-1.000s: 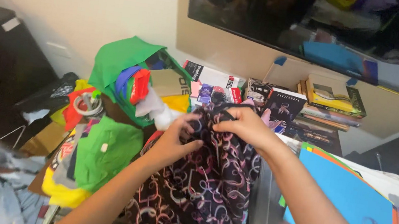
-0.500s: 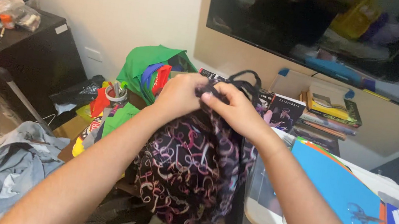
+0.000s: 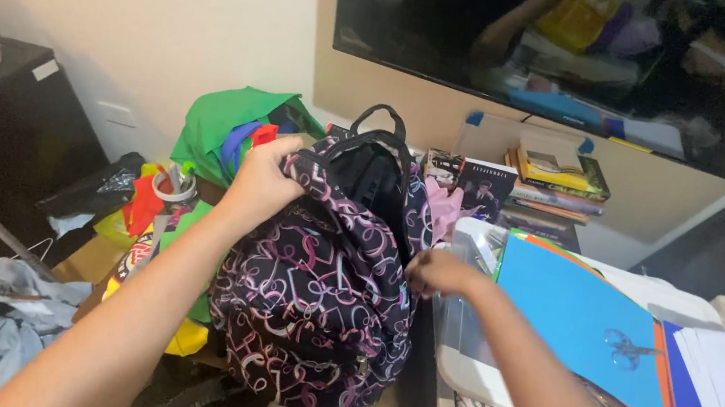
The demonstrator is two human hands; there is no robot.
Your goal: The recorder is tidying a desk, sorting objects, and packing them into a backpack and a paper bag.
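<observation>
The left hand is gripping the upper left edge of the dark backpack with pink and white loop patterning, fingers clamped on the fabric by the open top. The right hand is pinching the bag's right side, closed on what appears to be the zipper line. The hands are standing apart, one on each side of the opening. The backpack is standing upright, just beside the left edge of a clear plastic bin. A blue folder with scissors on it is lying across the bin. Green fabric is lying behind the bag; books are sitting stacked near the wall.
</observation>
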